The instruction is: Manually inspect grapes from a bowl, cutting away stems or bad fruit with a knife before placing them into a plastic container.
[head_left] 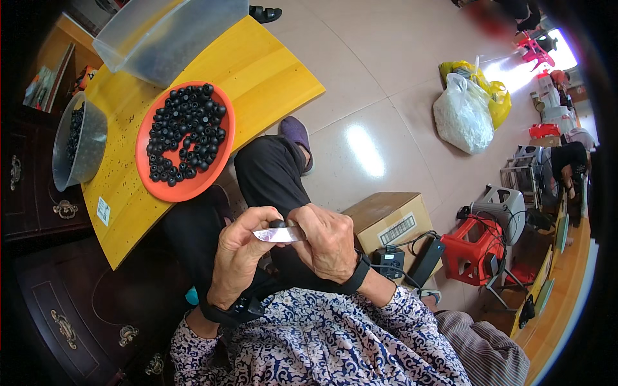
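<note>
In front of my lap, my left hand (pixel 239 252) pinches a small black rounded piece (pixel 278 224) between its fingertips. My right hand (pixel 324 243) is closed on a knife, whose short shiny blade (pixel 275 235) crosses just below the piece, its tip reaching the left fingers. The knife's handle is hidden in the right fist. Whether the edge touches the piece, I cannot tell. An orange plate (pixel 230 138) to the upper left carries many black rounded pieces (pixel 187 112), some showing a hole.
The plate lies on a yellow board (pixel 277 71) strewn with black crumbs. Beside it stand a clear bowl (pixel 96 138) of black bits and a large clear bin (pixel 174 38). At right are a cardboard box (pixel 380 222), a red stool (pixel 470 251) and a white bag (pixel 465 116).
</note>
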The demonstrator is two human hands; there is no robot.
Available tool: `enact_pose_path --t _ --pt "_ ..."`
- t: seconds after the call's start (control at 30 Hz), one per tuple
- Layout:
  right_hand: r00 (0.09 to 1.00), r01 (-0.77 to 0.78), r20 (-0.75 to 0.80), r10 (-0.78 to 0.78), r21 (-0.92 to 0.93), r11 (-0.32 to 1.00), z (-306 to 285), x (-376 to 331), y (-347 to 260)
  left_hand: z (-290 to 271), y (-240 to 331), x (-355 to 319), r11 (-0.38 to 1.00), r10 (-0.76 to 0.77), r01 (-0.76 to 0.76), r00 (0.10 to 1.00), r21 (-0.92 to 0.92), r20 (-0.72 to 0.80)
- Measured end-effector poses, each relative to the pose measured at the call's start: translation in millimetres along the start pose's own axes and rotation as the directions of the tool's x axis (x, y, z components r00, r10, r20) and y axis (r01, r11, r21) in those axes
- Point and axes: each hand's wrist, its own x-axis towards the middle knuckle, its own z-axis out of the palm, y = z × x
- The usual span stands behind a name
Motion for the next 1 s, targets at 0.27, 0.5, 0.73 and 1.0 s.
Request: enact_pose_path --t 0.27,0.5,0.73,1.0 --pt "1.0 0.0 0.004 0.0 0.001 1.0 1.0 0.2 1.9 2.0 -0.8 0.8 0.999 -0.003 0.003 1.0 -0.049 -0.01" --pt "1.0 0.002 0.015 -0.002 0.005 1.0 2.1 -0.2 4.6 -5.0 -2.8 0.7 0.996 -0.075 0.077 0.997 -0.043 0.026" --pt "1.0 0.004 0.019 -0.004 -0.011 1.0 -0.4 1.0 4.3 -3.3 -1.5 1.5 0.996 -0.07 0.07 0.997 -0.051 0.019" --pt "0.999 0.022 0.033 -0.022 0.004 1.0 0.3 0.7 7.3 -4.8 -2.5 2.7 0.995 -0.09 0.092 0.995 -0.051 0.033"
